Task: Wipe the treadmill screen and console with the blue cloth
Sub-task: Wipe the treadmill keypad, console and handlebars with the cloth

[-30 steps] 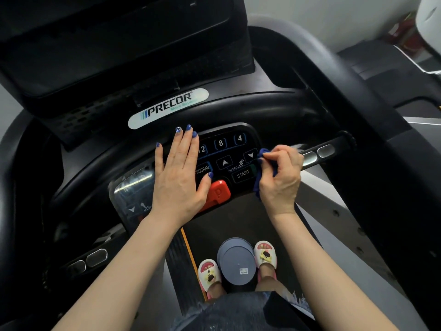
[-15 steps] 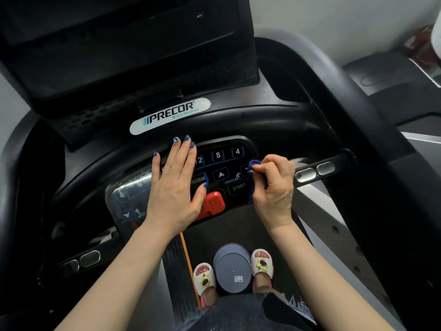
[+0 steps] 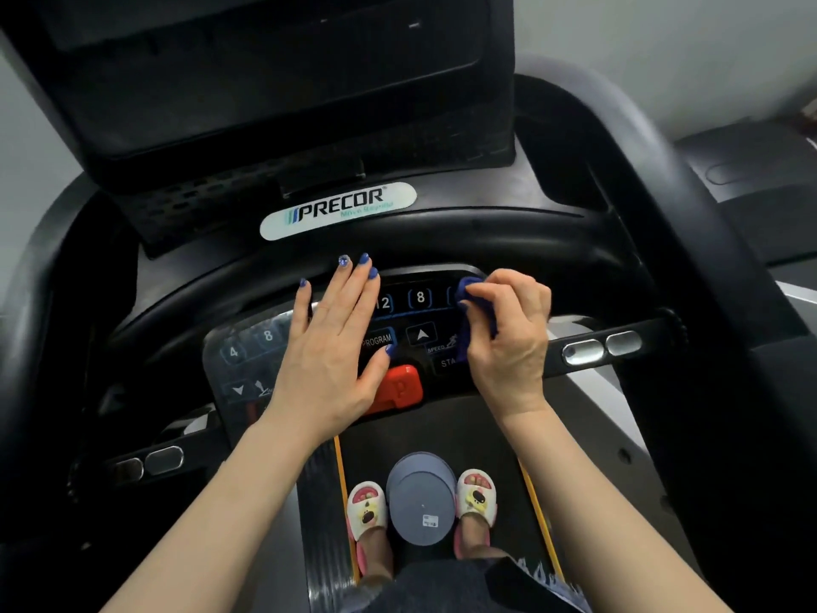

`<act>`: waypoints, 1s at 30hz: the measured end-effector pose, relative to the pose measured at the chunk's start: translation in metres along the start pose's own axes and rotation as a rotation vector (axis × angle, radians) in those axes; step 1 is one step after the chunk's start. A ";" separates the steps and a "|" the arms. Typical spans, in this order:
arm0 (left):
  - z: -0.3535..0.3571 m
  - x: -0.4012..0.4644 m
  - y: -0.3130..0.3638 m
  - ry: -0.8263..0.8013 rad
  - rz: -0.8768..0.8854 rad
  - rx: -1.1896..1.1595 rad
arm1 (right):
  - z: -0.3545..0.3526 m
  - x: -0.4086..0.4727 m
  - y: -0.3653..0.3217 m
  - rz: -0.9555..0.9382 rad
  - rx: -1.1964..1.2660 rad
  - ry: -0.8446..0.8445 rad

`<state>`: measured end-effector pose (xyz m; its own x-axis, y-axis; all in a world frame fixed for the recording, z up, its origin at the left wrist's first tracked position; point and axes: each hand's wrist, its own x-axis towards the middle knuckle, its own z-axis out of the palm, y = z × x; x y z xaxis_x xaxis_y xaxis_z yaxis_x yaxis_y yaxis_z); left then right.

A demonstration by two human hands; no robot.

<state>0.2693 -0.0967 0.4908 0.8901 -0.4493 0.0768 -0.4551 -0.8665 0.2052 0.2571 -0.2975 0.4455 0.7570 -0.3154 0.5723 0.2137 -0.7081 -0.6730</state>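
The left hand (image 3: 329,347) lies flat on the console keypad (image 3: 411,320), fingers straight and close together, thumb beside the red stop button (image 3: 400,387). To its right, the right hand (image 3: 513,342) pinches the bunched blue cloth (image 3: 468,311) between thumb and curled fingers — pressed onto the keypad's right end, below the dark screen (image 3: 265,68).

A gym or home exercise room, seen from on top of a treadmill. Shown by the dark screen (image 3: 247,77), the Precor badge (image 3: 338,210), the console (image 3: 420,316) with number, speed, program and start keys, a red stop button (image 3: 400,387), metal pulse grips (image 3: 601,347) on the handlebar, and the belt (image 3: 499,435) underfoot. Plain pale wall (image 3: 663,42) behind; possibly another machine (image 3: 760,170) at right.
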 end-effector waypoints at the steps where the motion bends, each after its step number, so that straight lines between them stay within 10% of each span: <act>1: -0.002 -0.001 -0.002 -0.001 0.007 -0.015 | -0.002 0.002 0.001 -0.006 0.000 0.008; 30: -0.014 -0.026 -0.033 0.040 -0.112 -0.114 | 0.014 0.048 -0.014 -0.208 -0.063 -0.227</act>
<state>0.2620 -0.0534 0.4955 0.9363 -0.3404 0.0861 -0.3494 -0.8794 0.3235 0.2986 -0.2941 0.4757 0.8211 -0.0161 0.5706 0.3450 -0.7824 -0.5185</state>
